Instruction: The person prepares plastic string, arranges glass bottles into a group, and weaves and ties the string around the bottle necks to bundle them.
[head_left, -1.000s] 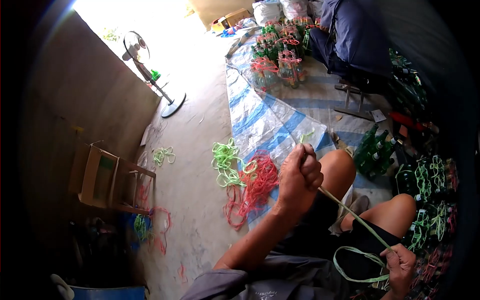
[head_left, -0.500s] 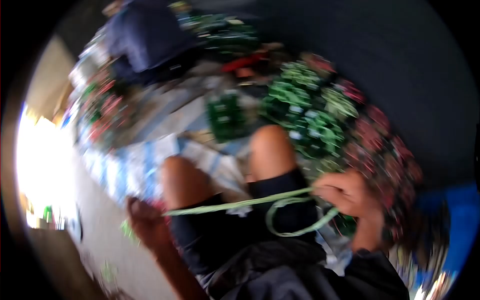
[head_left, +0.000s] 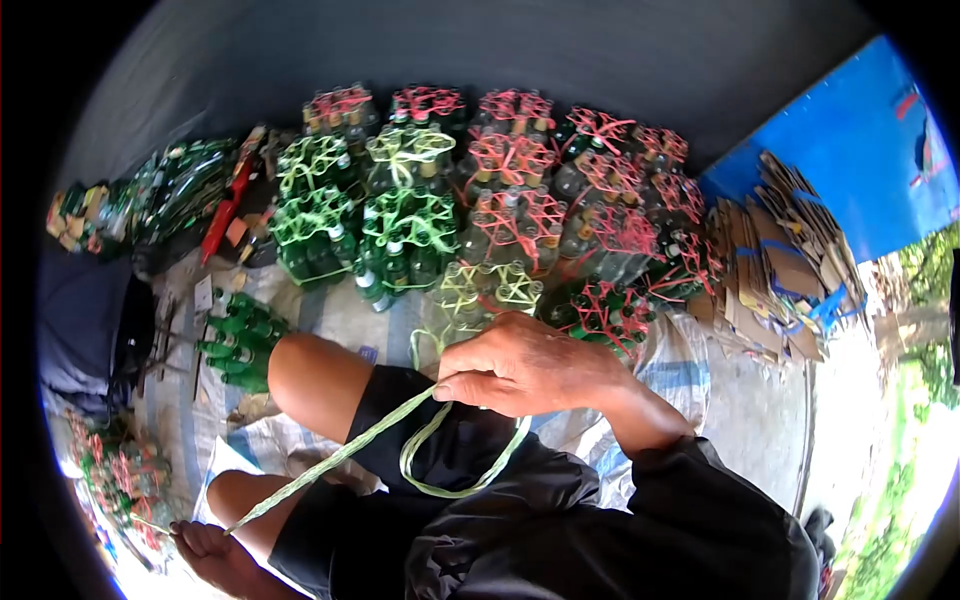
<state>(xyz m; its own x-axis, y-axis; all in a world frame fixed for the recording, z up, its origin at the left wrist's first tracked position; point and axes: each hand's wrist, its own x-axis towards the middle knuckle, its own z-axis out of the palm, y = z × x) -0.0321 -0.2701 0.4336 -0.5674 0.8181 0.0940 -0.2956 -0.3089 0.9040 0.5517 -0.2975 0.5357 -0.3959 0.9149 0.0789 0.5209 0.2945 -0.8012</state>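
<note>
Green cord (head_left: pixel 335 459), seemingly in left hand (head_left: pixel 213 556)

Dark short-sleeved shirt (head_left: pixel 620 530), black shorts (head_left: pixel 340 540)

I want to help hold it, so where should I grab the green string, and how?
Probably pinch the green string midway between the left hand and the right hand, coming from above. That thin stretch runs straight, and nothing covers it from this view. The loop below the right hand curves loosely, so it would likely give a less steady hold.
</note>
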